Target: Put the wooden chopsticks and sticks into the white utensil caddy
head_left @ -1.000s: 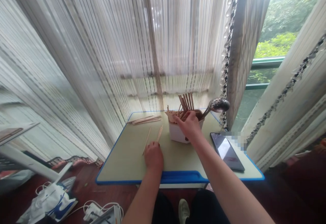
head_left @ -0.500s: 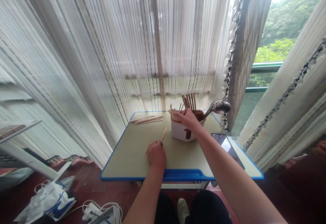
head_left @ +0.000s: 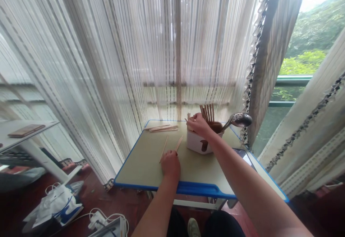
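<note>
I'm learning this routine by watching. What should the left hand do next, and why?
Probably pick up the two loose wooden sticks: the left hand rests at their ends on the tabletop, and they lie apart from the holder. The right hand is over the white caddy, which holds more sticks.

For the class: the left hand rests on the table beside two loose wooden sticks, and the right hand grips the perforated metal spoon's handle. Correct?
No: the right hand is not on the perforated metal spoon; the head view shows it at the wooden sticks in the white holder. The left hand does rest beside two loose wooden sticks.
</note>
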`<state>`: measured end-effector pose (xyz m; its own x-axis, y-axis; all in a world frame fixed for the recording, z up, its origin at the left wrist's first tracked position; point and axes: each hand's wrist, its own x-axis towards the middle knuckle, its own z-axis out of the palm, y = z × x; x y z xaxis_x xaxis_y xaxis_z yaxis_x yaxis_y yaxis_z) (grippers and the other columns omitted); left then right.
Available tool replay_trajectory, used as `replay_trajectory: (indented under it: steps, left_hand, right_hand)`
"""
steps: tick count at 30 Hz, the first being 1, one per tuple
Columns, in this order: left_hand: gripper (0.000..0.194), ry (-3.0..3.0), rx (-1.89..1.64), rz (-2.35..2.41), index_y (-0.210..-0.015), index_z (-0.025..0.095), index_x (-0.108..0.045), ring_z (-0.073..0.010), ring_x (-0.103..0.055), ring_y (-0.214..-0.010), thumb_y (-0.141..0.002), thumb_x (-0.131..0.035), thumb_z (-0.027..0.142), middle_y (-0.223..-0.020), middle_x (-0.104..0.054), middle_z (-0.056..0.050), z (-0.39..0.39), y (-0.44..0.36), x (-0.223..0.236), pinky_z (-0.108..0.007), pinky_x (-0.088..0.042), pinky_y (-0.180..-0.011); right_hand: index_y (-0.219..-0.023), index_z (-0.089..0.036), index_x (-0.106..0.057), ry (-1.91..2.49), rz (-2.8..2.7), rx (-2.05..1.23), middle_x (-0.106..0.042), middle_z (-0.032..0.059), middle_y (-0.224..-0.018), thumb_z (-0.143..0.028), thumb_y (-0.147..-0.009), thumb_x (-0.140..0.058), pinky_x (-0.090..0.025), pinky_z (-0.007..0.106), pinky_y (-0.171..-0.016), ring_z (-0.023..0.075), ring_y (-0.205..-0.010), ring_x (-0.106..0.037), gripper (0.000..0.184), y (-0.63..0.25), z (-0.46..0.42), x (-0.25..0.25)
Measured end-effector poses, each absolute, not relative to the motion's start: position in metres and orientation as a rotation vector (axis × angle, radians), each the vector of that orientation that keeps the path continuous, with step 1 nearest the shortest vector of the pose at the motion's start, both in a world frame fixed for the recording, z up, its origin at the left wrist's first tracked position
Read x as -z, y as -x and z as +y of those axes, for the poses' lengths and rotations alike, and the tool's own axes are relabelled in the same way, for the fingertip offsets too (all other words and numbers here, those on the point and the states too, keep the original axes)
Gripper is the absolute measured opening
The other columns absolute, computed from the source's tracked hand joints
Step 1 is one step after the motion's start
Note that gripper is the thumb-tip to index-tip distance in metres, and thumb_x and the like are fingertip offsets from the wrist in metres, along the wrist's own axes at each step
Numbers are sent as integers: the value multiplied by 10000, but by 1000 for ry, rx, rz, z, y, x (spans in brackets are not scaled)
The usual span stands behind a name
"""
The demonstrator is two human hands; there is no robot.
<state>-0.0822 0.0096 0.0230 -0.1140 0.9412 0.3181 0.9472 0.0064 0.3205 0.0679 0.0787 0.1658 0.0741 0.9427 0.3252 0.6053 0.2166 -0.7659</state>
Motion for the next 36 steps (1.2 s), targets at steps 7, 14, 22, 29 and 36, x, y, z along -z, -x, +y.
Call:
replay_trajectory:
  steps: [7, 14, 22, 29, 36]
  left_hand:
    - [217, 2088, 682, -2257, -909, 196, -634, -179, -532, -912, -841, -432, 150, -929, -610, -68, 7, 82, -28, -304, -377, -785]
    - [207, 2087, 661, -2265, -915, 191, -630, -179, -532, -913, -846, -437, 162, -943, -605, -74, 7, 81, -29, -310, -373, -791]
    - [210, 2077, 702, -2246, -890, 197, -631, -184, -530, -897, -840, -433, 151, -922, -606, -63, 8, 81, -26, -312, -374, -779]
    - [221, 2074, 671, -2264, -908, 200, -634, -186, -528, -902, -848, -424, 167, -946, -604, -68, 8, 80, -28, -320, -378, -787]
    - [222, 2084, 683, -2252, -910, 198, -633, -189, -524, -917, -849, -421, 173, -942, -600, -71, 8, 81, -26, -319, -381, -788]
  right_hand:
    - [-1150, -139, -490, 1420, -1761, -403, -592, 107, -1052, -312, -640, -612, -417, 323, -800, 204, -899, -574, 552, -66, 83, -172]
    - [-1266, -142, -416, 1315, -1695, -477, -541, 136, -1181, -221, -609, -620, -416, 346, -848, 198, -959, -561, 693, -62, 93, -160]
    - [-958, -165, -593, 1245, -1636, -376, -645, 48, -869, -201, -705, -508, -439, 300, -757, 155, -793, -583, 270, -61, 93, -156]
    - [-938, -167, -595, 1242, -1661, -269, -638, 51, -863, -163, -733, -425, -434, 303, -764, 166, -805, -579, 267, -65, 93, -161]
    - [-951, -175, -599, 1212, -1715, -281, -622, 41, -857, -216, -725, -480, -434, 307, -751, 158, -777, -564, 258, -56, 92, -154]
